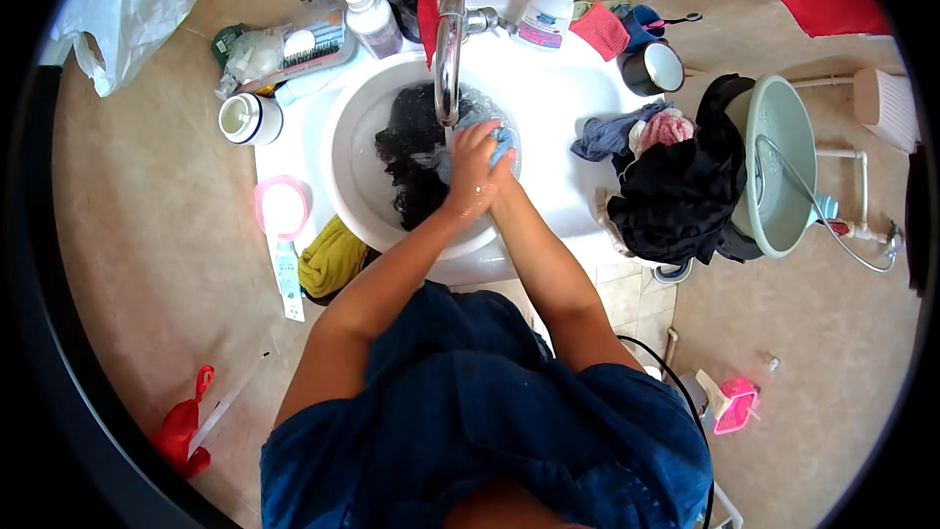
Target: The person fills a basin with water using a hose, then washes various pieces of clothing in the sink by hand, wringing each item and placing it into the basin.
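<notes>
Both of my hands meet under the tap (449, 49), over a white basin (338, 171) standing in the sink. My left hand (474, 171) lies on top, its fingers curled over a wet light blue cloth (502, 143). Pressed against it from the right, my right hand (503, 182) also closes on the blue cloth, its fingers mostly hidden. Dark wet clothes (416, 142) float in the water to the left of my hands.
Black clothes (681, 191) are heaped on the sink's right side, against a pale green tub (783, 157). Bottles, including a white pump bottle (372, 22), line the back edge. A yellow-green cloth (333, 257) and pink-lidded jar (282, 206) sit at the left.
</notes>
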Demonstrator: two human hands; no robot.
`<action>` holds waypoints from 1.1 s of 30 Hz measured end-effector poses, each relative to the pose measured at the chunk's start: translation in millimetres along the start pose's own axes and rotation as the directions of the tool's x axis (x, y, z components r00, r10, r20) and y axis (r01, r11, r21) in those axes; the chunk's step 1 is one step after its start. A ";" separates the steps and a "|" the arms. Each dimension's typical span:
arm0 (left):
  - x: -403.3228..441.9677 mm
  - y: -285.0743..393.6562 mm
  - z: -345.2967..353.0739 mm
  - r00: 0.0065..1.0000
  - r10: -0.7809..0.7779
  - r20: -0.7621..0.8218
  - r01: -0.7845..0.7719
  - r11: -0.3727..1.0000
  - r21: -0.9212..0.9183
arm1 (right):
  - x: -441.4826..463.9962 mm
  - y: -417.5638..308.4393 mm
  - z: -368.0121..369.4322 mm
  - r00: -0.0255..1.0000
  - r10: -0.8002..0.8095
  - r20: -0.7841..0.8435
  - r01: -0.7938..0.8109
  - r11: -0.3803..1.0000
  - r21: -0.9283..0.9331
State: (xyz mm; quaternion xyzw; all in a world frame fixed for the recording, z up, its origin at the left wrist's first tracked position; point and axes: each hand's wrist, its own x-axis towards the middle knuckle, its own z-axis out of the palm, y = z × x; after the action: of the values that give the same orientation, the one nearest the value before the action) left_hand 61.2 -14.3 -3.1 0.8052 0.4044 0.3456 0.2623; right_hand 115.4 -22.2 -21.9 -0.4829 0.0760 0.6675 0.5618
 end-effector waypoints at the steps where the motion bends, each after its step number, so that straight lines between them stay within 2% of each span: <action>1: 4.4 -7.9 -5.3 1.000 -0.015 -0.009 0.015 0.999 -0.036 | 7.6 -1.9 -4.6 1.000 0.021 -0.004 -0.022 0.999 -0.046; 2: 6.1 -16.5 -11.3 0.999 -0.038 -0.013 0.037 0.997 -0.075 | 12.3 -2.3 -11.1 0.999 0.031 -0.020 -0.032 0.995 -0.093; 4: 17.1 -40.4 -22.1 1.000 0.021 -0.011 -0.020 0.995 0.100 | 17.8 -4.5 -18.3 0.996 -0.058 -0.065 0.046 0.983 -0.179; 5: 21.1 -48.6 -28.1 1.000 0.028 -0.010 -0.026 0.982 0.188 | 20.3 -4.7 -20.4 0.981 -0.164 -0.100 0.139 0.966 -0.219; 6: 20.7 -55.3 -35.5 0.999 0.033 -0.003 -0.031 0.961 0.275 | 19.6 -8.1 -22.9 0.956 -0.288 -0.053 0.241 0.877 -0.417; 8: 12.3 -73.0 -48.1 0.996 0.006 0.093 -0.054 0.852 0.520 | 18.1 -23.2 -25.1 0.863 -0.492 0.114 0.411 0.552 -0.725; 9: 8.2 -75.4 -48.9 0.990 -0.016 0.138 -0.075 0.777 0.625 | 8.4 -24.6 -14.2 0.755 -0.627 0.194 0.499 0.355 -0.791; 11: -4.8 -74.2 -42.7 0.929 -0.115 0.353 -0.105 0.830 0.547 | 23.0 -12.1 -20.2 0.610 -0.685 0.397 0.490 -0.067 -0.869; 12: -12.9 -74.0 -40.1 0.876 -0.159 0.455 -0.109 0.855 0.508 | 27.6 -7.1 -23.2 0.544 -0.669 0.506 0.449 -0.278 -0.849; 13: -22.2 -77.4 -31.6 0.804 -0.283 0.523 -0.027 0.861 0.507 | 27.5 -6.1 -22.4 0.596 -0.579 0.557 0.460 -0.323 -0.827; 16: -31.3 -101.6 -12.7 0.712 -0.394 0.582 0.072 0.864 0.498 | 62.1 22.8 -43.7 0.601 -0.550 0.580 0.307 -0.511 -0.803; 17: -21.8 -101.6 -16.0 0.595 -0.464 0.656 0.056 0.839 0.542 | 71.5 26.2 -50.0 0.674 -0.486 0.557 0.275 -0.534 -0.800; 20: -19.2 -114.8 -10.7 0.665 -0.407 0.626 0.076 0.871 0.485 | 88.3 22.8 -49.6 0.744 -0.452 0.492 0.185 -0.569 -0.802; 23: -28.4 -139.4 1.2 0.853 -0.235 0.466 0.046 0.923 0.382 | 75.4 -4.1 -30.5 0.810 -0.368 0.457 0.262 -0.470 -0.843; 26: -30.4 -120.2 -11.8 0.908 -0.359 0.216 0.353 0.933 0.066 | 63.6 -9.1 -27.4 0.699 -0.595 0.398 0.414 -0.117 -0.903; 27: -24.3 -99.9 -22.0 0.791 -0.565 0.235 0.597 0.797 -0.094 | 51.5 -14.3 -22.2 0.739 -0.538 0.404 0.511 0.057 -0.858; 28: -13.5 -69.7 -35.7 0.624 -0.725 0.291 0.782 0.576 -0.240 | 30.5 -22.9 -12.7 0.771 -0.477 0.422 0.575 0.236 -0.784; 29: -8.8 -52.2 -44.1 0.425 -0.822 0.379 0.886 0.293 -0.358 | 7.7 -30.1 -3.4 0.791 -0.412 0.451 0.603 0.410 -0.684; 31: -9.8 -51.7 -47.5 0.370 -0.701 0.610 0.801 -0.091 -0.591 | -47.8 -40.2 15.9 0.843 -0.179 0.508 0.456 0.740 -0.494; 32: -10.6 -50.1 -48.9 0.373 -0.601 0.707 0.715 -0.299 -0.632 | -68.6 -39.8 17.1 0.831 -0.066 0.552 0.326 0.861 -0.389; 33: -7.2 -41.1 -49.8 0.444 -0.580 0.683 0.630 -0.339 -0.699 | -81.8 -37.7 10.7 0.796 -0.075 0.601 0.436 0.759 -0.483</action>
State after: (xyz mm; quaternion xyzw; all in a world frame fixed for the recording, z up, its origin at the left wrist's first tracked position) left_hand 0.5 8.8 -3.4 0.0922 0.4346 0.2975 0.8450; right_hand 132.4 -57.2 60.0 -0.4289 -0.3727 0.6779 0.4665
